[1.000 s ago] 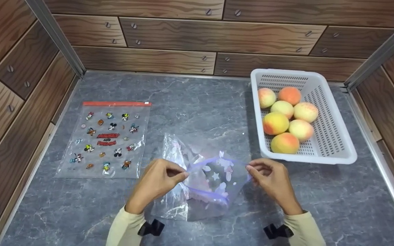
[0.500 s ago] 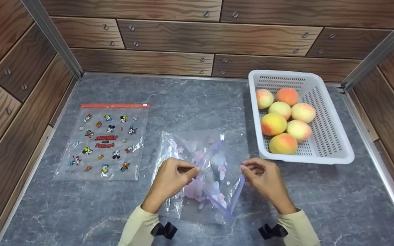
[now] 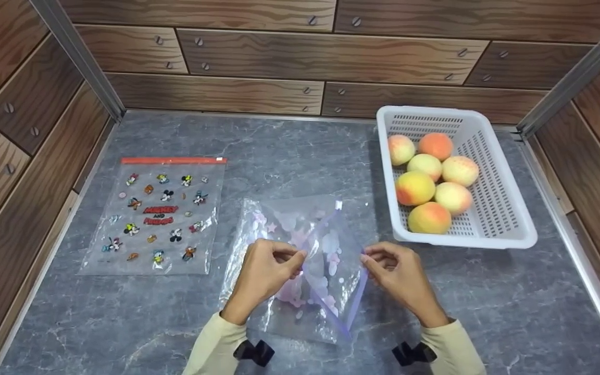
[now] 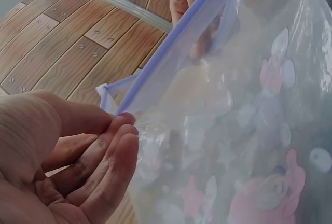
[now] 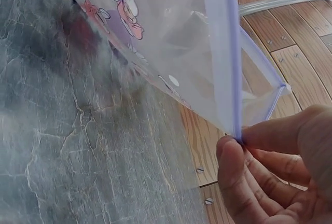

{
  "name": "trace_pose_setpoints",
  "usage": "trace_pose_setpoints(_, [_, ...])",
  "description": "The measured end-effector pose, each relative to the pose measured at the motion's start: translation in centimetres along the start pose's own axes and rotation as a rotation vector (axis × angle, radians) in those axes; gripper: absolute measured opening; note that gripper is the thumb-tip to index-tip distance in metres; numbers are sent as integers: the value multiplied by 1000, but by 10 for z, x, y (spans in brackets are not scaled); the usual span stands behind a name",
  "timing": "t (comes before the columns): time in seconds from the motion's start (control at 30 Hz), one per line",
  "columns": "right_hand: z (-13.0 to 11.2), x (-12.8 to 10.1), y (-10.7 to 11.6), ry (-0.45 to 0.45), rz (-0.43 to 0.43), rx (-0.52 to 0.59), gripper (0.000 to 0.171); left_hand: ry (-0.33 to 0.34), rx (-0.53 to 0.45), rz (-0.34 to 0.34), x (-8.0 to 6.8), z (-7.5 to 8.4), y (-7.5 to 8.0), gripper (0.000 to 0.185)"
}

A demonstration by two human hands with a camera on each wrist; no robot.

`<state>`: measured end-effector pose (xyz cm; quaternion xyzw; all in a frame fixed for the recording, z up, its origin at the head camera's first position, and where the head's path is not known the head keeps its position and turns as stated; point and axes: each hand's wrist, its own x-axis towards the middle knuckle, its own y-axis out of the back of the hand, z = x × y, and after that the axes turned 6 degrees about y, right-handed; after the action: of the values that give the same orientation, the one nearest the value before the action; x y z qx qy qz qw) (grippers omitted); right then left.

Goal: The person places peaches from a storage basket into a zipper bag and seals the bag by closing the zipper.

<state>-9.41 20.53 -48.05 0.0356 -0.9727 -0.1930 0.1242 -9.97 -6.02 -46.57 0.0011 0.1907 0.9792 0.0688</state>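
A clear zip bag [image 3: 326, 291] with pink and white prints and a purple zip edge stands partly open between the two hands. My left hand [image 3: 269, 268] pinches one side of its mouth between thumb and forefinger. On the opposite side, my right hand [image 3: 401, 273] pinches the other zip edge the same way. In the left wrist view, the purple zip strip [image 4: 171, 47] runs up from the left fingertips. The right wrist view shows the zip strip [image 5: 234, 68] held at its lower end. A white slider [image 3: 338, 205] sits at the far corner of the mouth.
To the right stands a white plastic basket [image 3: 508, 208] holding several peaches [image 3: 429, 217]. A second clear zip bag [image 3: 159, 234] with a red zip and cartoon prints lies flat at the left. Wood-patterned walls [image 3: 258, 57] enclose the grey marbled table [image 3: 300, 146] at the back and sides.
Over the second, my left hand has moved right toward the right hand, narrowing the span. The bag's mouth has turned, and its slider now shows at the far corner. The right hand shifted slightly left.
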Motion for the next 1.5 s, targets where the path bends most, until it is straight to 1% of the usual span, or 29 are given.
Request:
trace_pose_setpoints(0.07, [-3, 0, 2, 3, 10, -18, 7, 4, -12, 2, 1, 0, -2, 13])
trace_pose_setpoints(0.13, [-6, 2, 7, 16, 44, -26, 7, 9, -21, 4, 2, 0, -3, 14])
trace_pose_setpoints(0.2, [-9, 5, 15, 46, 97, -53, 6, 13, -33, 8, 2, -1, -4, 14])
trace_pose_setpoints(0.3, [-13, 15, 36, 91, 188, -106, 7, 21, -71, 11, 3, -1, -4, 14])
trace_pose_setpoints(0.4, [-13, 30, 64, 110, 258, -247, 10, 27, -108, 6, 3, -2, -5, 14])
trace_pose_setpoints(0.47, [-9, 41, 83, 83, 272, -366, 15, 31, -123, 0, 3, -2, -5, 14])
trace_pose_setpoints(0.53, [-3, 51, 100, 39, 248, -494, 21, 33, -127, -4, 2, -3, -6, 14])
trace_pose_setpoints(0.63, [9, 62, 119, -28, 164, -629, 33, 39, -139, -8, 1, -4, -7, 13])
trace_pose_setpoints(0.73, [20, 69, 128, -62, 69, -704, 44, 41, -161, -15, 0, -4, -7, 15])
trace_pose_setpoints(0.87, [28, 76, 128, -128, -40, -760, 60, 32, -183, -16, 0, -4, -7, 16])
trace_pose_setpoints(0.97, [32, 78, 126, -190, -104, -770, 70, 28, -177, -12, 2, -4, -7, 16])
trace_pose_setpoints(1.07, [36, 79, 125, -221, -143, -764, 71, 29, -172, -14, 2, -3, -8, 16])
trace_pose_setpoints(1.23, [42, 78, 125, -245, -162, -736, 64, 27, -174, -11, 2, -3, -7, 15])
trace_pose_setpoints(1.4, [46, 79, 128, -285, -171, -696, 76, 32, -169, -3, 2, -3, -7, 16])
trace_pose_setpoints(1.5, [48, 82, 130, -319, -181, -674, 79, 39, -178, -3, 3, -3, -7, 18])
